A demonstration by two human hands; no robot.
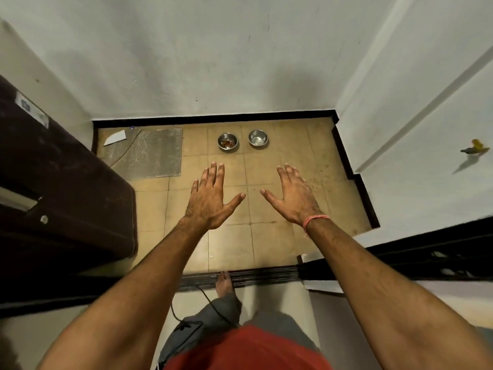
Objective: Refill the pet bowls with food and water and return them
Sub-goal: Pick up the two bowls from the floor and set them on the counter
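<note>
Two small steel bowls stand side by side on the tan tiled floor near the far wall. The left bowl (227, 141) holds a few brownish scraps of food. The right bowl (258, 137) looks bare inside. My left hand (210, 197) and my right hand (293, 194) are stretched out in front of me, palms down, fingers straight and spread, holding nothing. Both hands hover well above the floor, on the near side of the bowls.
A dark brown cabinet (53, 188) fills the left side. A grey ribbed mat (149, 153) with a white scrap (115, 137) lies at the far left of the floor. A white door (426, 129) stands at right. A dark threshold (240, 279) crosses by my bare foot (224, 284).
</note>
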